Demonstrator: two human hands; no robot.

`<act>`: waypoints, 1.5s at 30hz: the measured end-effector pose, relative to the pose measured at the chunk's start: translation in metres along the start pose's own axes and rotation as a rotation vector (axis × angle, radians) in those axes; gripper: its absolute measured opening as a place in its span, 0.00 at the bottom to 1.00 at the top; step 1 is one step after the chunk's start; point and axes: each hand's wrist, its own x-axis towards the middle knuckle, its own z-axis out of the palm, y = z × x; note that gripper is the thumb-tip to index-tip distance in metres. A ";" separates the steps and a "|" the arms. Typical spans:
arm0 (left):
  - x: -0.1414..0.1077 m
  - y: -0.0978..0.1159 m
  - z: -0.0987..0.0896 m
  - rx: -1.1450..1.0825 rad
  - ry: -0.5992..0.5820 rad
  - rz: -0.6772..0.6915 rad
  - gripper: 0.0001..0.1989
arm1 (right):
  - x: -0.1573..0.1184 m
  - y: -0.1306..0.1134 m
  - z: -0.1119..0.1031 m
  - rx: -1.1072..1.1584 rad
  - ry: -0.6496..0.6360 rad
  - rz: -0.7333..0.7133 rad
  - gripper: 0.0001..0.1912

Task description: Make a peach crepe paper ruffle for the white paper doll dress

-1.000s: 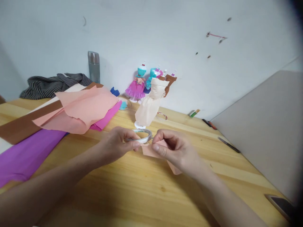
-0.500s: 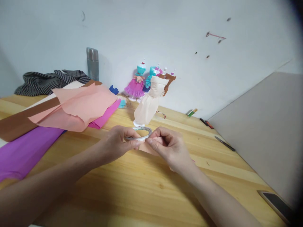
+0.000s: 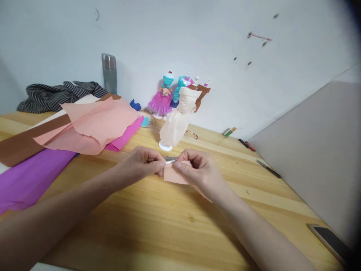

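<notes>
Between my two hands, low over the wooden table, is a roll of tape, seen nearly edge-on and partly covered by fingers. My left hand is closed in a pinch on the roll's left side. Thumb and fingers of my right hand pinch a strip of peach crepe paper at its upper edge, right against the roll. The paper hangs below the fingers and runs on under the right palm. Just beyond stands a small dress form in a cream paper dress, on a white round base.
Peach, brown, purple and pink paper sheets lie at the left, near a striped cloth and a bottle. More dressed forms stand by the wall. A craft knife and a phone lie right.
The tape roll has tilted from an open ring to nearly edge-on, down between the fingers. More of the peach paper's left end now shows below the hands.
</notes>
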 end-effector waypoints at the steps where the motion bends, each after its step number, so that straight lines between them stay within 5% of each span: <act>1: 0.001 -0.002 -0.001 -0.040 -0.008 -0.004 0.13 | 0.000 0.000 0.000 0.028 -0.013 0.016 0.17; 9: 0.006 -0.013 -0.007 -0.171 -0.039 -0.053 0.14 | -0.001 0.005 -0.001 0.129 -0.015 0.020 0.16; 19: 0.006 0.000 -0.004 0.015 0.226 -0.047 0.12 | -0.010 0.001 0.006 -0.542 0.009 -0.456 0.16; 23: 0.007 -0.002 -0.003 0.023 0.289 -0.057 0.12 | -0.016 0.004 0.010 -0.591 -0.039 -0.559 0.17; 28: 0.007 -0.002 -0.005 0.000 0.310 -0.068 0.12 | -0.012 -0.002 0.006 -0.358 -0.056 -0.313 0.10; 32: 0.006 -0.003 -0.005 0.027 0.261 -0.044 0.12 | -0.002 0.001 0.002 -0.067 0.021 -0.092 0.14; 39: 0.006 -0.002 -0.004 0.053 0.237 -0.040 0.13 | 0.005 -0.001 0.003 0.063 0.105 0.010 0.17; 45: 0.007 -0.002 -0.004 0.099 0.257 -0.029 0.12 | 0.006 -0.004 0.001 0.122 0.048 0.049 0.20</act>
